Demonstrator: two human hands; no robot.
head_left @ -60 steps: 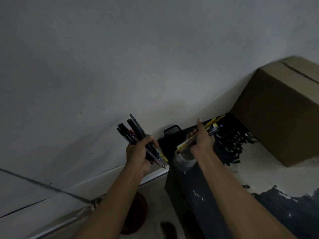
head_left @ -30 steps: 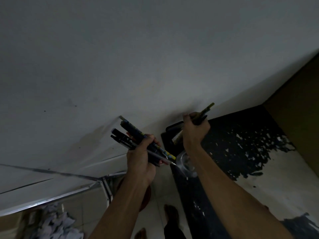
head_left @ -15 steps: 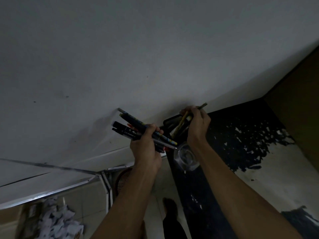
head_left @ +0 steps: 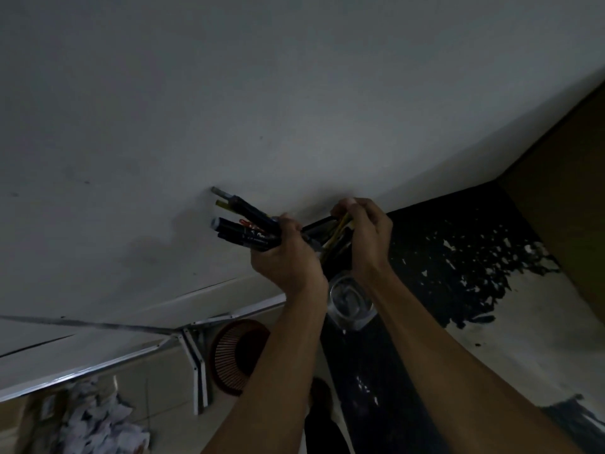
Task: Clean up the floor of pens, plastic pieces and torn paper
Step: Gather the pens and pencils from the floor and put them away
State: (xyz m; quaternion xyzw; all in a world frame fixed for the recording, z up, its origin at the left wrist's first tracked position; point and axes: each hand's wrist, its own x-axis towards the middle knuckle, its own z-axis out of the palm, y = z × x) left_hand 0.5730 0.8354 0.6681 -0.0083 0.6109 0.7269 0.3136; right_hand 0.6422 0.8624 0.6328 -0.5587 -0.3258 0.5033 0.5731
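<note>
**Pens going into the holder on the table**

A pale wall fills the upper frame. At right and lower right runs the table (head_left: 425, 267), its dark top badly flaked to white, and a brown cardboard box (head_left: 563, 204) stands at the far right edge. In the lower left, on the floor, lies a heap of torn paper (head_left: 95, 421), not yet gathered; just right of it sits a reddish ribbed basket (head_left: 235, 358) under the table's end.

At frame centre the two hands meet over a black pen holder (head_left: 322, 224) at the table's corner, with a clear glass (head_left: 348, 303) just below it. The left hand (head_left: 284, 257) is clenched round a bundle of dark markers and pens (head_left: 245, 227), their ends fanning toward the upper left. The right hand (head_left: 366, 234) pinches a few yellow pens (head_left: 337, 234), tips angled down into the holder.

The step in hand looks like stowing the collected pens. Next, probably, the right hand lets its pens drop, then takes over the left hand's bundle, fed in tip first so none jam on the rim. The paper remains after that.
</note>
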